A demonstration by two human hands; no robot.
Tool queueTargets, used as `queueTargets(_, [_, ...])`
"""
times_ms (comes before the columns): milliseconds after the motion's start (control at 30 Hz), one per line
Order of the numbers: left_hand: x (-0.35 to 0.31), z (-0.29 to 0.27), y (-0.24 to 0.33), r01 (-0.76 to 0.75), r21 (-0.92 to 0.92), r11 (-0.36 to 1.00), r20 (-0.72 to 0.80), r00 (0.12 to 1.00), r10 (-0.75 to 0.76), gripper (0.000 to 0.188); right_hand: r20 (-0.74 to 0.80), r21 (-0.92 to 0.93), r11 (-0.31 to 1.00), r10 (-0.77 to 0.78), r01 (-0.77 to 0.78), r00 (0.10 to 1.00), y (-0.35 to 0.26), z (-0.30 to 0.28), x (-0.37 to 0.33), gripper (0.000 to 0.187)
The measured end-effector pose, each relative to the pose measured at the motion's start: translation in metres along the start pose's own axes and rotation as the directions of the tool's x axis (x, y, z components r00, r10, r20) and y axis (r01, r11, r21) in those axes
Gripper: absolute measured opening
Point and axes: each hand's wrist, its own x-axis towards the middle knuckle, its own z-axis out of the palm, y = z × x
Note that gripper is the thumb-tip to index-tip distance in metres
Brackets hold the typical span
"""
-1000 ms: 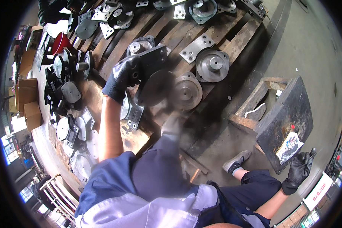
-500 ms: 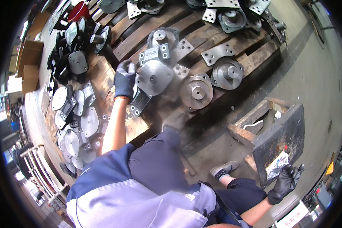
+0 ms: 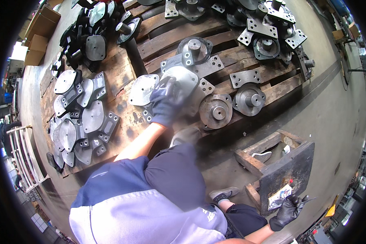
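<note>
In a dark blue glove, my left hand (image 3: 165, 103) lies over the left side of a rounded grey metal plate (image 3: 184, 77). Its fingers are smeared, so whether they grip the plate cannot be told. Just left of this hand rests another rounded plate (image 3: 144, 89). A bracket with bolt holes (image 3: 178, 61) adjoins the covered plate, and a flanged disc with a stub shaft (image 3: 195, 46) sits beyond. Low on the right, my black-gloved right hand (image 3: 288, 212) is closed around a thin dark pointed object (image 3: 310, 199) whose kind I cannot make out.
Similar plates (image 3: 68, 134) are piled on the wooden board at left. Flanged discs (image 3: 215, 112) stand along the near edge of a slatted pallet (image 3: 171, 34). A wooden stool-like stand (image 3: 290, 173) is on the floor at right, near my foot (image 3: 224, 194).
My left hand has shifted right, from beside the rounded plate onto it, uncovering another plate at left. My right hand stays low at right, its fingers more curled. The whole view has shifted.
</note>
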Motion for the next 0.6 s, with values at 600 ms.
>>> queueTargets(600, [0.068, 0.017, 0.067, -0.282, -0.366, 0.887, 0.269, 0.881, 0.391, 0.018, -0.239, -0.209, 0.972, -0.152, 0.102, 0.959, -0.008, 0.035, -0.013, 0.045])
